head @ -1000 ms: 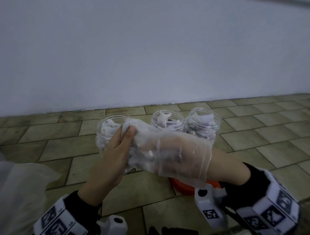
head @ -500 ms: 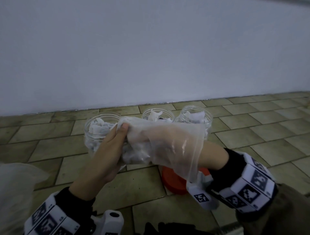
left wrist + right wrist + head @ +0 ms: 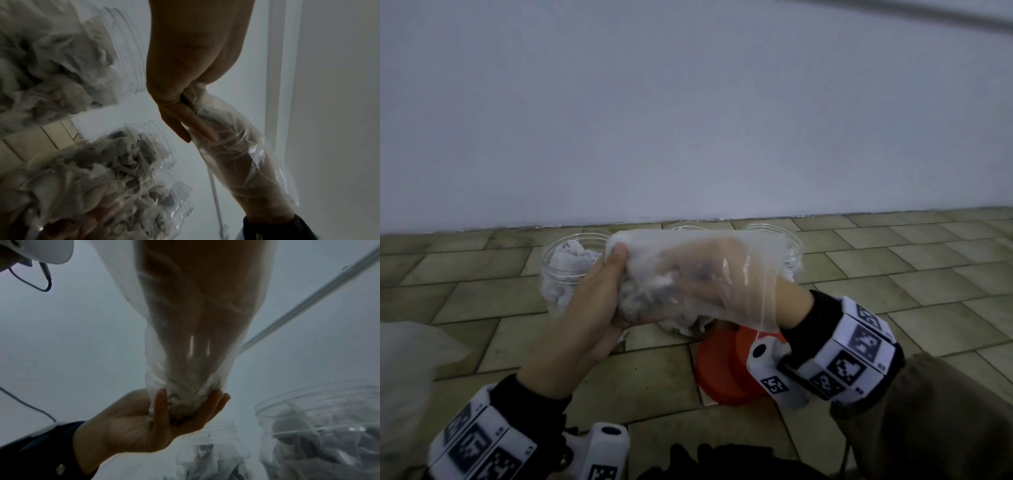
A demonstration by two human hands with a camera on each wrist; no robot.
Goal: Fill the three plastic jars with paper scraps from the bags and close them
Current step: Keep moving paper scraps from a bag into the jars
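1. Head view: the left hand grips the closed end of a thin clear plastic bag of paper scraps; the right hand is inside it, its grip unclear. Three clear plastic jars of scraps stand behind, uncapped; an orange round lid lies on the tiled floor.
2. Left wrist view: fingers pinch the bag above two jars.
3. Right wrist view: the left hand's thumb and fingers clasp the bag's bunched end.

Both wrists wear dark cuffs under blocky white bands printed with black square-pattern markers. A white camera housing with a round dark lens juts from each band. An olive sleeve covers the right forearm.
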